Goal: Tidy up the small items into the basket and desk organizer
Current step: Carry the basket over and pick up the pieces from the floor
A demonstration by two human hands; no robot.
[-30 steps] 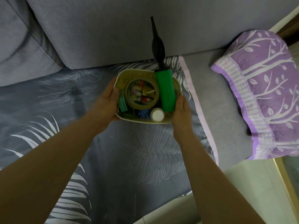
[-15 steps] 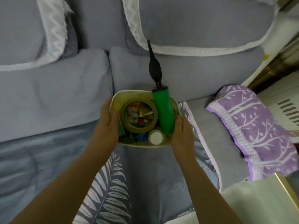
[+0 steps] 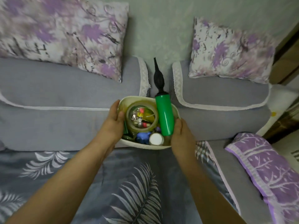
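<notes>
We see a grey sofa (image 3: 53, 126) w/ a fern-print grey cover (image 3: 129, 183) spread over the seat at 6 o'clock. Two purple floral cushions sit atop the backrest, at 10 (image 3: 64, 33) and 2 o'clock (image 3: 229, 50). A purple tree-print pillow (image 3: 265, 172) lies on the seat at 4 o'clock.

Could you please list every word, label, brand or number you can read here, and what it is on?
None can be read.
Left cushion: dark script-like marks, too blurred to read.
Green pump, tape roll, white cap in the basket: no lettering shows.
</notes>
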